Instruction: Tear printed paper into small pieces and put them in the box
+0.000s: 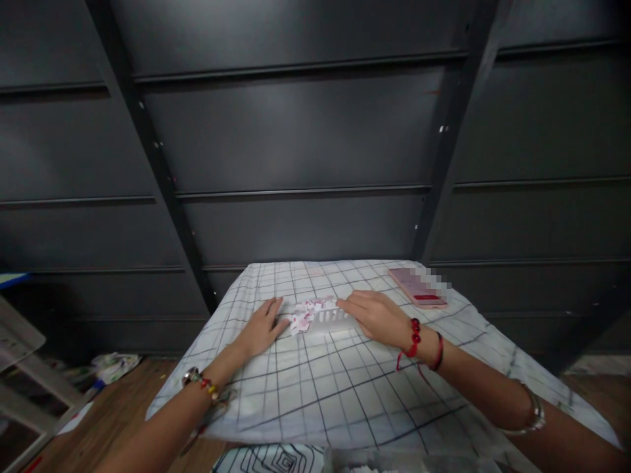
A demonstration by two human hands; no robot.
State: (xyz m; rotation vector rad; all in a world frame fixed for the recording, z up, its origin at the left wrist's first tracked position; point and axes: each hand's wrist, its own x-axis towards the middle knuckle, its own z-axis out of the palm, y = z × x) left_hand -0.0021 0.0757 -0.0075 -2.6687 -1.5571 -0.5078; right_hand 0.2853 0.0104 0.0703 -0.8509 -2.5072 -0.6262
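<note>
A small white slotted basket (329,321) lies on the checked cloth (335,387), apparently tilted toward the left. White pieces with pink-red marks (302,320) fill its left side and spill out onto the cloth; their exact kind is too small to tell. My right hand (377,316) grips the basket's right end, fingers over the rim. To the left, my left hand (260,328) rests on the cloth with fingers apart, its thumb close beside the loose pieces.
A pink phone (419,289) lies at the table's back right. Dark metal panels (305,131) rise behind the table. At the near edge are a patterned item (276,458) and a clear container (384,461) with white bits. A pale frame (29,374) stands at left.
</note>
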